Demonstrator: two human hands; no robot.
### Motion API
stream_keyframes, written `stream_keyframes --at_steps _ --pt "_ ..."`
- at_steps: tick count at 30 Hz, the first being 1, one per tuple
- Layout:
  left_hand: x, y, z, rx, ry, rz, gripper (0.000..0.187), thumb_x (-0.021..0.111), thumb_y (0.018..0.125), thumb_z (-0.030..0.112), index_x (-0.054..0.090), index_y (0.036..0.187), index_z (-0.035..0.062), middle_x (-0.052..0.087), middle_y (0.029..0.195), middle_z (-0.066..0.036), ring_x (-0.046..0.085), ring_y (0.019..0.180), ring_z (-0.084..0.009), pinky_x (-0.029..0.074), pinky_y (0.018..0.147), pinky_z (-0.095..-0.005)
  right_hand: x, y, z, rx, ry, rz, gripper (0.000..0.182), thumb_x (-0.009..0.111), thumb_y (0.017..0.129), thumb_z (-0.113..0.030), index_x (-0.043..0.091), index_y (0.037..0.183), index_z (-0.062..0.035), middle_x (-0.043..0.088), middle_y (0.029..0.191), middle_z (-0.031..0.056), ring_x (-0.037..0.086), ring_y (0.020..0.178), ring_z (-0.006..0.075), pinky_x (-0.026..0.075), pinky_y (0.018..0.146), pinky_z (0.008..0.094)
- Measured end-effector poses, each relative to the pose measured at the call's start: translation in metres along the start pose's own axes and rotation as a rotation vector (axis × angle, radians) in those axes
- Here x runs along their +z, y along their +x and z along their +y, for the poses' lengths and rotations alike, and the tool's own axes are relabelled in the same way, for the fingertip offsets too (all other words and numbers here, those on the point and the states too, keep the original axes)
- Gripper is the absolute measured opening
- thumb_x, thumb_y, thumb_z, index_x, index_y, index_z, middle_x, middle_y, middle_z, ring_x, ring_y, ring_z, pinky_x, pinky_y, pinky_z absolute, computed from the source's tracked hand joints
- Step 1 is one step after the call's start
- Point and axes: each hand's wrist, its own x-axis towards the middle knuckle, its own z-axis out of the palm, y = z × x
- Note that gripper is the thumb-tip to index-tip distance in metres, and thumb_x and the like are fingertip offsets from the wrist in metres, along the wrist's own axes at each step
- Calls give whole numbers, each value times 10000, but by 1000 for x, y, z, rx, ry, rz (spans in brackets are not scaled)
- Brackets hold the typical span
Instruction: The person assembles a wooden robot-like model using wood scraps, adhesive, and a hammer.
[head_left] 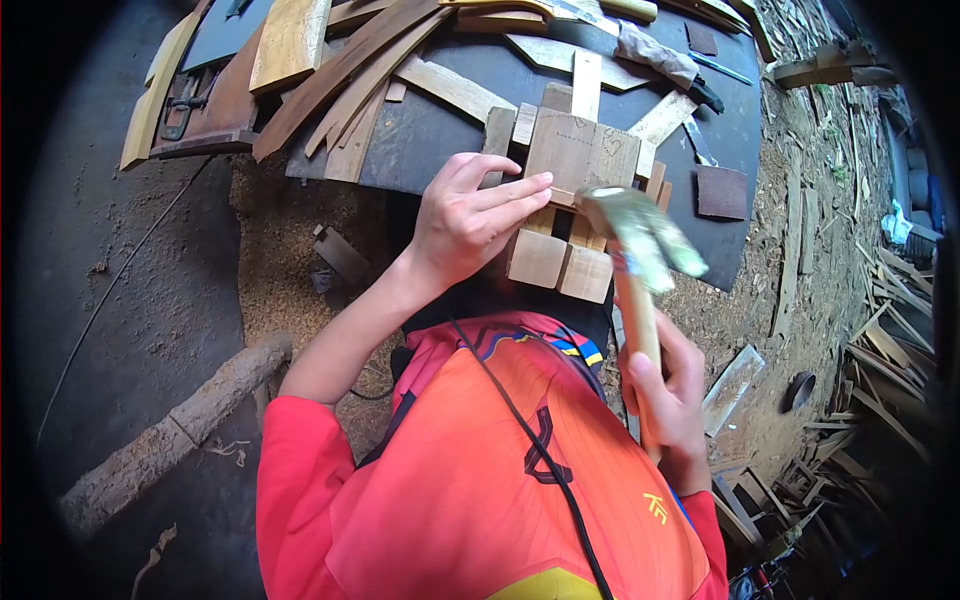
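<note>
My right hand is wrapped round the wooden handle of a hammer. The hammer's head is smeared by motion, close to the right front edge of a flat wooden piece with small drawings on it. My left hand has its fingertips pressed on a thin wooden strip at the front edge of that piece; its thumb is hidden. Below the strip, two pale wooden blocks stick out side by side toward my body. Whether a nail is under the hammer I cannot make out.
Long wooden offcuts lie heaped at the left of the dark tabletop. A brown sandpaper square and a chisel-like blade lie at the right. A log rests at lower left. Wood scraps are piled at the right.
</note>
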Motion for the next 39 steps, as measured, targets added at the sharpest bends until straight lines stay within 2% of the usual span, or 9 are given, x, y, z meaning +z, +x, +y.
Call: stream_keyframes --at_steps 3,9,12,14,18,22,26,30,39 --pt "0 -2 2 -6 -5 -1 318 833 814 99 841 1129 136 811 1252 32 720 1049 -222 534 898 -371 0 -4 7 -101 19 -1 830 671 1011 -557 533 1474 117 570 740 27 473 482 56 360 456 226" --pt "1 -1 3 -12 -21 8 345 836 793 81 840 1133 136 811 1249 33 717 1029 -217 534 894 -367 4 5 -15 288 28 -28 475 585 1100 -218 568 1513 16 588 777 -42 483 518 50 385 489 249" --pt "1 -5 5 -36 -23 12 348 835 787 74 839 1130 134 812 1247 33 715 1024 -216 534 894 -368 7 -7 1 112 166 -90 540 620 1075 -258 553 1494 76 596 769 -24 522 535 52 402 502 252" --pt "2 -3 3 -28 -24 19 346 833 785 71 839 1125 133 812 1247 33 715 1025 -215 534 894 -367 2 -10 9 -101 60 -85 611 631 1061 -317 543 1483 117 607 741 2 545 542 60 410 512 255" --pt "1 -2 4 -29 -24 21 328 834 785 65 843 1106 131 815 1241 25 716 1008 -218 533 891 -364 -3 -3 2 -96 63 31 955 659 995 -625 469 1497 165 574 717 36 486 456 65 361 420 225" --pt "2 -1 5 -31 -27 29 316 836 788 66 843 1097 129 816 1235 23 717 1005 -218 532 884 -364 -7 12 -10 127 29 14 773 632 1058 -467 504 1519 140 558 737 -15 487 519 53 367 485 231" --pt "2 -3 8 -49 -23 23 300 841 790 74 843 1085 130 818 1226 24 719 1008 -218 532 878 -366 -11 5 -5 -94 57 38 969 658 981 -638 485 1480 173 557 693 28 447 424 59 347 408 221" --pt "-4 6 3 -1 -47 -5 273 847 802 83 845 1070 132 825 1193 25 722 1022 -219 532 875 -369 -17 10 -11 -123 80 73 848 660 1009 -575 549 1490 115 580 740 21 481 497 46 352 456 224" --pt "3 15 5 -78 -125 -22 201 876 836 114 847 1035 124 832 1152 13 713 1102 -255 520 933 -384 -22 13 10 -61 159 113 801 667 1029 -506 512 1536 95 583 763 31 477 496 45 356 450 213"
